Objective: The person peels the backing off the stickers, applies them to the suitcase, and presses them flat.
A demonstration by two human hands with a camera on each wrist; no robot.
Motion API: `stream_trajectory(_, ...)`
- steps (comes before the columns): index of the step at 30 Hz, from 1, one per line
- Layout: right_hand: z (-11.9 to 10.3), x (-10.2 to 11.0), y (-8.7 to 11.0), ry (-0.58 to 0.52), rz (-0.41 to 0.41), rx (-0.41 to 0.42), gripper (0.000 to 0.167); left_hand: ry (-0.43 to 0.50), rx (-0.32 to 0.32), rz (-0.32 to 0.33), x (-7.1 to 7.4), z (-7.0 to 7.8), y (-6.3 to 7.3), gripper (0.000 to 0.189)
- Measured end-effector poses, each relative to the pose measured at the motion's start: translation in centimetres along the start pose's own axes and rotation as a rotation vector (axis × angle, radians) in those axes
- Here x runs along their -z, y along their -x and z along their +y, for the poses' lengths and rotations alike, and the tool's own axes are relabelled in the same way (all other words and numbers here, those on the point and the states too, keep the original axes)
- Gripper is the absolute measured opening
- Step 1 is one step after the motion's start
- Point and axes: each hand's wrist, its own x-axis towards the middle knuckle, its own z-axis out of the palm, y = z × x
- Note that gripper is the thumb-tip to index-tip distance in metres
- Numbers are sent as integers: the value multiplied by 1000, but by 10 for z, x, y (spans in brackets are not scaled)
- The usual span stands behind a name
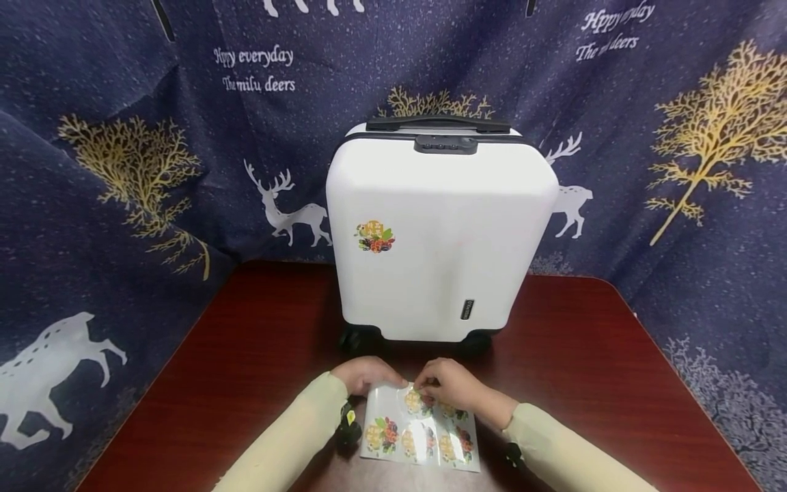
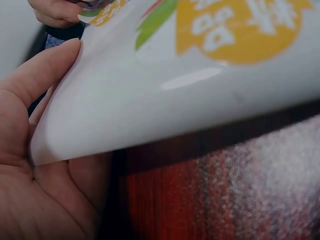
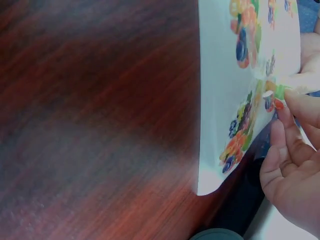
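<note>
A white glossy sheet of fruit stickers (image 1: 384, 400) is held up at the near part of the table, in front of a white suitcase (image 1: 424, 266). My left hand (image 1: 365, 374) grips the sheet's upper left edge, thumb on the printed face and fingers behind, as the left wrist view shows. At the top middle of the sheet my right hand (image 1: 451, 383) pinches a fruit sticker (image 3: 278, 102) between thumb and forefinger. Whether that sticker is fully off the sheet cannot be told. Several more stickers with yellow badges and fruit, such as one fruit sticker (image 1: 382, 436), lie on the sheet.
The suitcase stands upright on its wheels, with a fruit sticker (image 1: 375, 236) on its upper left front. It has a black handle (image 1: 438, 124) and a combination lock (image 1: 445, 144). A dark red table (image 1: 258, 355) lies beneath, and a blue patterned cloth (image 1: 233, 137) hangs behind.
</note>
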Motion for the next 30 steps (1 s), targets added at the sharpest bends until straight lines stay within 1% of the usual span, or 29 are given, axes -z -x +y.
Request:
stream_trajectory(5, -1, -1, -1, -37, -2, -28, 7, 4, 0, -4, 0, 0, 0, 25)
stream_trajectory(12, -2, -1, -3, -8, 8, -22, 7, -6, -3, 0, 0, 0, 1, 25)
stream_trajectory(20, -1, -1, -4, 0, 4, -43, 8, -21, -6, 9, 0, 1, 1, 25)
stream_trajectory(30, -3, 1, -2, -32, -3, -84, 11, -29, -17, 25, 0, 1, 1, 24)
